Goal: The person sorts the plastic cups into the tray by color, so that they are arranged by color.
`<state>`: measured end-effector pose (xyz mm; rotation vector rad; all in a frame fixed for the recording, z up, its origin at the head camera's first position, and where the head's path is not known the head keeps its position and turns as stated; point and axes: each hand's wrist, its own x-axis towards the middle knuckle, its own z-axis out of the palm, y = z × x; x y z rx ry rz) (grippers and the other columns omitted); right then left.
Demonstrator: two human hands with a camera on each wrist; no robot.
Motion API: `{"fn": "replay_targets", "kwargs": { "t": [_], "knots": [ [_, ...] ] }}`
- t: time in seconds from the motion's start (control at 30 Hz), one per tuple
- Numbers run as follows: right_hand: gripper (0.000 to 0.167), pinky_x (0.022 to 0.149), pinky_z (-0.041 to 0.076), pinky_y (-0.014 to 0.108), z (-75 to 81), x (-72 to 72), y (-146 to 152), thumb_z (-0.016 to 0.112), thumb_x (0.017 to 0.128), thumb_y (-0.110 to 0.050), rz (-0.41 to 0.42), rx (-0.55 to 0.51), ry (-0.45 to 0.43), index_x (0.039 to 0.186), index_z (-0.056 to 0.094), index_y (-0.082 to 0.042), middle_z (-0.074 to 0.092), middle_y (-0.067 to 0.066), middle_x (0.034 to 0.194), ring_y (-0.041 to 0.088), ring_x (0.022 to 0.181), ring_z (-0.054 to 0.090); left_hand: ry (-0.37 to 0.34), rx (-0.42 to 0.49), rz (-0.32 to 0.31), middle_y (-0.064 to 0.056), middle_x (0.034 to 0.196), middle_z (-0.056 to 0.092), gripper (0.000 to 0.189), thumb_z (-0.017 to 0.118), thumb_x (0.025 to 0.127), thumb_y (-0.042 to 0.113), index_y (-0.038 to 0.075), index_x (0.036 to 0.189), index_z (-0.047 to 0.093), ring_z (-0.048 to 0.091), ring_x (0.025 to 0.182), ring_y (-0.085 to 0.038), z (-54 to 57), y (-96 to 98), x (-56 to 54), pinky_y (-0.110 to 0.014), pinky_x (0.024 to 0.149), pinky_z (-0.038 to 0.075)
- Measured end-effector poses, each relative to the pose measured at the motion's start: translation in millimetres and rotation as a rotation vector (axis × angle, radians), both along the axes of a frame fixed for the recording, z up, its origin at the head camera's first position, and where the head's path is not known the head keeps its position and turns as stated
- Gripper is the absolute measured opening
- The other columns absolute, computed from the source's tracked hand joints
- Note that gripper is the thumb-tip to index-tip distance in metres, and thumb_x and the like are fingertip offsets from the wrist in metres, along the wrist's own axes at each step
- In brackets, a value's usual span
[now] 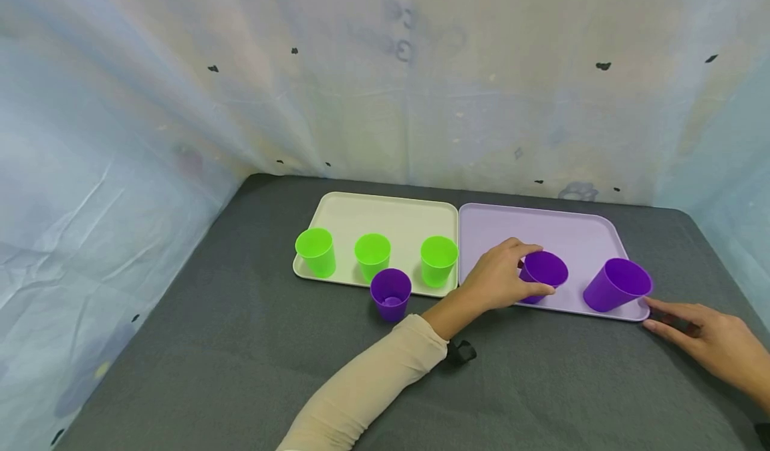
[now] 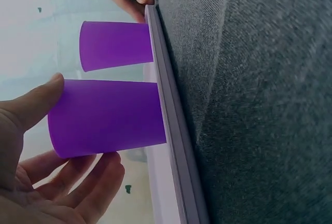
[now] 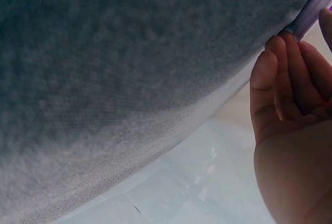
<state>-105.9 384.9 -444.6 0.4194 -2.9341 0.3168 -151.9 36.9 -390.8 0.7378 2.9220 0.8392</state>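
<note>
My left hand (image 1: 499,277) holds a purple cup (image 2: 109,115) that stands upright at the near side of the lilac tray (image 1: 511,227). In the left wrist view its thumb lies at the cup's rim and the fingertips touch the opposite side. Just right of it on the same tray is another purple cup (image 1: 616,285). My right hand (image 1: 710,337) is at the tray's near right corner, fingers fairly straight and fingertips right at the edge. The right wrist view shows those fingers (image 3: 290,73) beside the tray's rim, with no cup between them.
A cream tray (image 1: 391,210) adjoins the lilac one on the left. Along its near side stand three green cups (image 1: 372,257). A third purple cup (image 1: 391,294) stands on the dark cloth at its near edge, close to my left forearm. Pale sheeting (image 1: 409,103) hangs behind the table.
</note>
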Motion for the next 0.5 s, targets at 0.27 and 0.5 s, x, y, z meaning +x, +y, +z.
{"fn": "replay_targets", "kwargs": {
  "t": [0.27,0.5],
  "knots": [
    [0.046,0.053,0.04,0.023,0.3,0.7,1.3,0.082,0.081,-0.037,0.011,-0.022,0.007,0.114,0.074,-0.005,0.075,0.02,0.095,-0.014,0.063,0.038,-0.033,0.032,-0.023,0.011,0.119,0.063,0.073,0.08,0.078,0.056,0.028,0.141,0.056,0.059,0.097,0.004,-4.5,2.5,-3.4,-0.007,0.075,0.041],
    [0.047,0.052,0.041,0.024,1.3,-0.1,-0.5,0.082,0.08,-0.036,0.011,-0.018,0.002,0.113,0.075,-0.005,0.075,0.018,0.093,-0.015,0.063,0.039,-0.068,0.037,-0.045,0.01,0.129,0.063,0.081,0.08,0.079,0.054,0.029,0.148,0.047,0.062,0.106,0.002,-5.0,-6.8,1.4,-0.011,0.081,0.045]
  ]
}}
